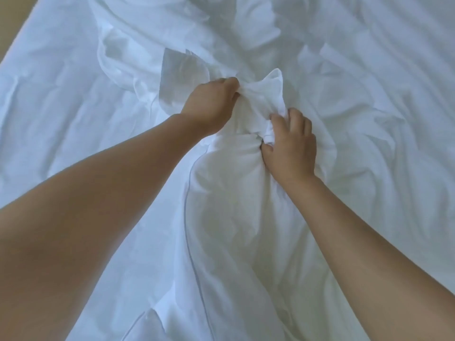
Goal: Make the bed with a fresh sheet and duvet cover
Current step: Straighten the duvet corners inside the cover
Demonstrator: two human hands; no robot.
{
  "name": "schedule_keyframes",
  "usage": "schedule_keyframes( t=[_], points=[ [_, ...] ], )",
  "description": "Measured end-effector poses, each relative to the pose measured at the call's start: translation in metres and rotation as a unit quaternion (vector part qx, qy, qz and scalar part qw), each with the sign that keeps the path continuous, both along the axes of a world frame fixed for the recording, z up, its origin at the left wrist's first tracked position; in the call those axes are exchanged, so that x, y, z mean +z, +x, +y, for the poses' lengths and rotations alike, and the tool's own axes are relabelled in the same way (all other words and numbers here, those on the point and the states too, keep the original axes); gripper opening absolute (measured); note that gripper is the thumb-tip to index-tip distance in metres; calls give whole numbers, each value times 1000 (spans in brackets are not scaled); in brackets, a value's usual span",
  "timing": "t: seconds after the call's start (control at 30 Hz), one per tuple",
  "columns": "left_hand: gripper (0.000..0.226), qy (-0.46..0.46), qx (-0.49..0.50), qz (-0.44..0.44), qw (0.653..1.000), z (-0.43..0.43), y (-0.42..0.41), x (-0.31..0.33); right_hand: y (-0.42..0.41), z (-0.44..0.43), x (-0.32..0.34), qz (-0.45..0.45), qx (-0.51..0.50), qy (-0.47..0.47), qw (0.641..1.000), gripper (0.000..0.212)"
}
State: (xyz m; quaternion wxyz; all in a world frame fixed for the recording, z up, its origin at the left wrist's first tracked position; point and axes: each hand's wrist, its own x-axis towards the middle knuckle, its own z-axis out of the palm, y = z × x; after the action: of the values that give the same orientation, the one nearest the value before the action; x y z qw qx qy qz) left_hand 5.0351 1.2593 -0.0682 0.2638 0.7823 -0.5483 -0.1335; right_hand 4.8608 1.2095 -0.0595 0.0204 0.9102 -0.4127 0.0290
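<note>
White bedding fills the whole view. A bunched white duvet cover point(248, 193) with a thin grey piping line runs down the middle of the bed, gathered into a peak between my hands. My left hand point(211, 104) grips the top of that gathered fabric, fingers curled into it. Lower and to the right, my right hand point(290, 143) clutches a fold of the same bundle. More crumpled white cloth point(152, 57) lies heaped behind my hands. A flat white sheet point(49, 99) covers the mattress on the left.
The left edge of the bed point(22, 43) runs diagonally at the top left, with tan floor point(12, 16) beyond it. Wrinkled white fabric point(384, 99) spreads across the right side.
</note>
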Motion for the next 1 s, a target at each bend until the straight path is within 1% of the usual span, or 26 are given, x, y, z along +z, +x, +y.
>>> schedule_keyframes(
  t=[0.07,0.13,0.2,0.23,0.3,0.33,0.37,0.4,0.43,0.47,0.5,0.53,0.57,0.6,0.63,0.67,0.7,0.73,0.77,0.8,0.87,0.9,0.97,1.0],
  points=[
    [34,-3,39,59,997,-5,-3,10,10,-3,2,-46,5,-76,996,40],
    [45,-24,68,108,992,0,-6,19,16,-6,9,-99,38,-111,988,38],
    [46,-74,93,125,985,13,-3,26,22,-3,21,-161,91,-102,977,36],
    [43,-118,109,120,980,22,-2,27,25,2,27,-173,111,-89,975,37],
    [22,-212,175,109,955,51,-6,19,28,13,37,-159,132,-57,977,38],
    [21,-229,227,108,940,69,-14,12,30,18,42,-145,131,-44,980,37],
    [37,-216,290,134,923,89,-27,3,32,22,45,-125,120,-26,984,37],
    [52,-161,349,204,900,109,-41,-9,35,26,46,-106,99,-7,989,37],
    [62,-69,397,323,856,125,-58,-17,37,28,44,-86,76,2,993,42],
    [63,22,405,464,787,136,-73,-21,40,29,42,-74,67,-13,995,48],
    [57,89,371,591,710,143,-85,-20,42,30,40,-68,85,-58,992,49],
    [46,110,323,667,662,147,-94,-18,44,32,37,-62,119,-117,984,47],
    [36,90,288,695,653,151,-103,-11,44,33,34,-58,156,-164,972,44],
    [30,54,256,700,664,152,-112,0,43,33,32,-56,196,-201,958,40],
    [30,23,236,691,683,151,-120,11,42,32,30,-41,230,-220,947,34],
    [29,15,227,661,715,149,-131,23,40,32,34,-12,254,-229,940,24],
    [25,27,215,617,757,146,-143,35,38,32,38,34,276,-215,936,19],
    [24,50,203,572,793,142,-156,46,36,34,45,70,300,-192,932,19],
    [32,74,189,530,823,137,-168,56,35,37,51,103,320,-165,927,23],
    [40,93,180,497,844,133,-179,64,32,44,58,124,337,-148,922,26],
    [47,79,167,473,861,125,-197,75,21,61,74,123,373,-147,908,34],
    [47,54,160,482,860,124,-204,78,11,71,81,103,388,-149,904,36],
    [35,-35,135,511,848,132,-217,77,-18,89,95,73,405,-131,902,34],
    [27,-71,119,520,843,143,-222,76,-34,99,100,65,406,-121,903,27]
  ],
)
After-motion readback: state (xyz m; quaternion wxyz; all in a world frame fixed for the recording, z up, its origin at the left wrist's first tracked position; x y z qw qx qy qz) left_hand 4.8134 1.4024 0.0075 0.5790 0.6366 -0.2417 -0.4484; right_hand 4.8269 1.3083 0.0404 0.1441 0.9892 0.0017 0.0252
